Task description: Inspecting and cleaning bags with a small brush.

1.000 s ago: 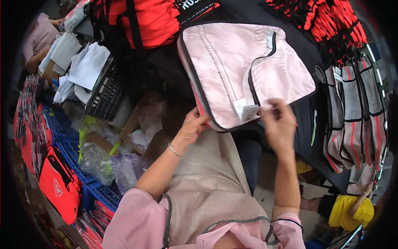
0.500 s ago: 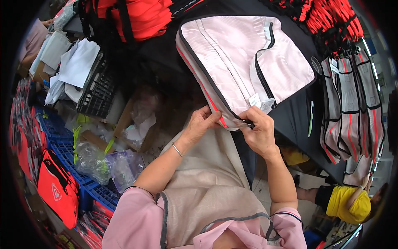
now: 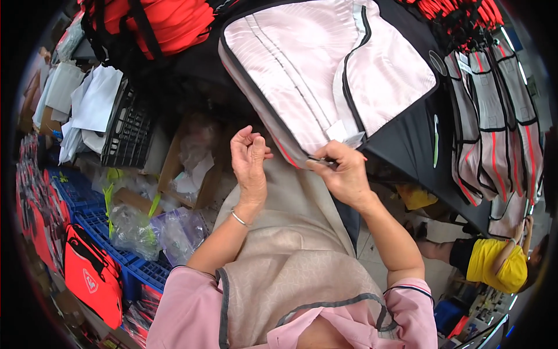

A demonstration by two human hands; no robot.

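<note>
Though it is black-edged, the fabric bag (image 3: 311,70) looks pale pink.

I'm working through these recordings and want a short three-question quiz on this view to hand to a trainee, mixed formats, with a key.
1. Multiple choice: which hand is on the near corner of the pale pink fabric bag? A) the left only; B) the right only; C) both.
2. True or false: the bangle is on the person's left wrist.
3. Fill in the blank: the co-worker at the lower right wears a ____ shirt.

Key
1. B. The right hand has its fingers at the corner, while the left hand is raised, off the fabric.
2. True.
3. Yellow.
</note>
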